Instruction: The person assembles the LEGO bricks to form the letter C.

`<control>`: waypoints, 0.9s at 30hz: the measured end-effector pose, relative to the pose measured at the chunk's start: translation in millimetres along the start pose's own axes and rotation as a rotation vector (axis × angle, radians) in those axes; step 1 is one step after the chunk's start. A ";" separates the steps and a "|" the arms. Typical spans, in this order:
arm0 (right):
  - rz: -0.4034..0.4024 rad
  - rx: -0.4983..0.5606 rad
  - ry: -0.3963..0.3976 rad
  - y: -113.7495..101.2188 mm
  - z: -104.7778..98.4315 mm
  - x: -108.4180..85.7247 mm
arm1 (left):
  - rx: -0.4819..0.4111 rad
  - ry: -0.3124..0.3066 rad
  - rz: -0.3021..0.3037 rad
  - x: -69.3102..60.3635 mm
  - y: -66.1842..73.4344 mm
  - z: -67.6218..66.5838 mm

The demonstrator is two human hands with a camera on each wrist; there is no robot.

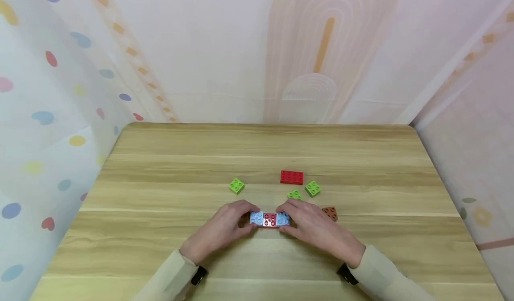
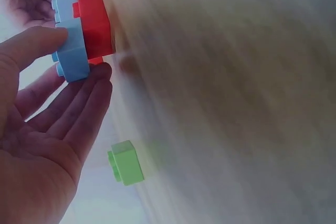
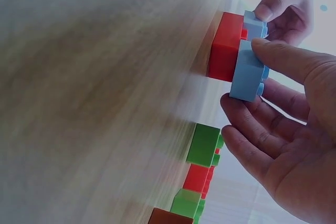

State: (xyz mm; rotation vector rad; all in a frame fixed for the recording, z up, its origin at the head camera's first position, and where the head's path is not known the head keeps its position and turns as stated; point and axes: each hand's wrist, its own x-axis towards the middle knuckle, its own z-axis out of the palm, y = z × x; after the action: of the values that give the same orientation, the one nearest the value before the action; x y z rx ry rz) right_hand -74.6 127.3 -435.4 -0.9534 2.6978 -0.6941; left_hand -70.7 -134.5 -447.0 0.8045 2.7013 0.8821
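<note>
Two light blue bricks sit on the ends of a red brick [image 1: 270,220], whose studs show between them. My left hand [image 1: 225,225] pinches the left blue brick [image 2: 73,51] between thumb and fingers. At the other end, the right hand [image 1: 319,225] grips the right blue brick [image 3: 247,72], thumb on the near side. Both blue bricks overhang the red one, as the wrist views show. Just beyond the right hand, a green brick [image 1: 294,195] is partly hidden by it. A brown brick [image 1: 330,213] lies beside that hand's knuckles.
On the wooden table [image 1: 160,247], a second red brick [image 1: 292,177] lies farther back, with a green brick [image 1: 312,188] to its right. Another green brick [image 1: 237,186] lies beyond the left hand. A patterned cloth wall [image 1: 225,51] rises behind the table's back edge.
</note>
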 end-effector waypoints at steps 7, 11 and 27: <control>0.052 0.005 0.024 6.1 -15.2 -13.9 | 0.009 0.025 0.002 1.3 0.3 3.9; 0.043 -0.026 0.074 17.7 -25.6 -22.6 | 0.012 0.039 -0.001 0.8 0.5 3.7; 0.101 0.016 0.154 65.2 -38.2 -51.5 | 0.054 0.039 -0.010 -1.2 4.6 3.1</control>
State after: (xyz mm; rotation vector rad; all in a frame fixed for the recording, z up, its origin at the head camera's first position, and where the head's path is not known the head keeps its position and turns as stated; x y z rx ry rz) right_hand -82.7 218.3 -432.7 -0.7837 2.8449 -0.7971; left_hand -66.7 -130.5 -446.7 0.7923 2.7712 0.8340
